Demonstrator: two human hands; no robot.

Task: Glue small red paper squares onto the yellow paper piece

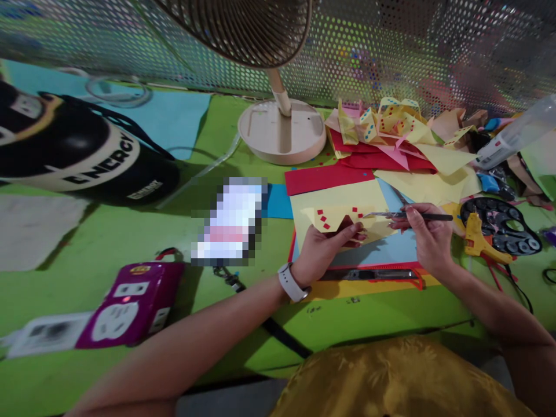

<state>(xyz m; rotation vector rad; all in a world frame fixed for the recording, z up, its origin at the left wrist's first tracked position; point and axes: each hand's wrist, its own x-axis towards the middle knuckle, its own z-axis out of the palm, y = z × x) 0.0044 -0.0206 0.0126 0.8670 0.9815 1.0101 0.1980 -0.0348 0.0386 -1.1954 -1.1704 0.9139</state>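
My left hand [328,246] grips a small cut piece of yellow paper [343,215], which bears several small red squares. A light-banded watch is on that wrist. Closed round a pair of tweezers [428,217] with a dark handle is my right hand [428,234]; their thin silver tip points left, close to the paper's right edge. A narrow grey tool [398,196] slants up from beside the right fingers; its kind is unclear. Under both hands lie a yellow sheet [299,202] and a light blue sheet [373,255]. A box cutter [369,274] lies just below the hands.
A fan [282,147] stands behind the sheets, near a pile of paper scraps [399,133]. Right are a yellow glue gun [478,240] and black palette [516,231]. Left are a phone [232,223], purple power strip [134,301] and large black bottle [99,150].
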